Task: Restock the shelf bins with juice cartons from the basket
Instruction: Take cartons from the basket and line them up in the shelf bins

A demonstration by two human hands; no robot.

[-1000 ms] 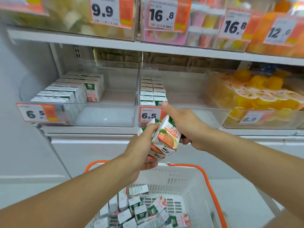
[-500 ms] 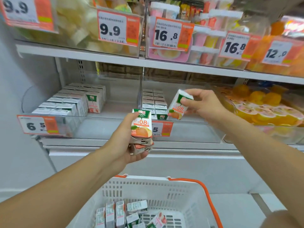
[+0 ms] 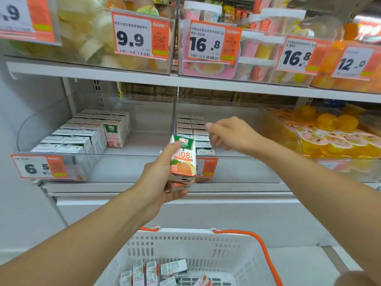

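On the juice carton [image 3: 183, 156] gripped at the centre, "100%" is printed on the green top and "0.8" in orange beneath. "100%" is also read on a carton [image 3: 114, 135] in the left bin at 9 o'clock. Price tags are fixed along the bin fronts: "6.5" [image 3: 39, 167] at 8 o'clock, "9.9" [image 3: 141, 36] at 11 o'clock, "16.8" [image 3: 213, 42] at 12 o'clock, "16.8" [image 3: 299, 54] at 1 o'clock, and what seems "12.0" [image 3: 356, 61] at 2 o'clock. Smaller print is blurred.
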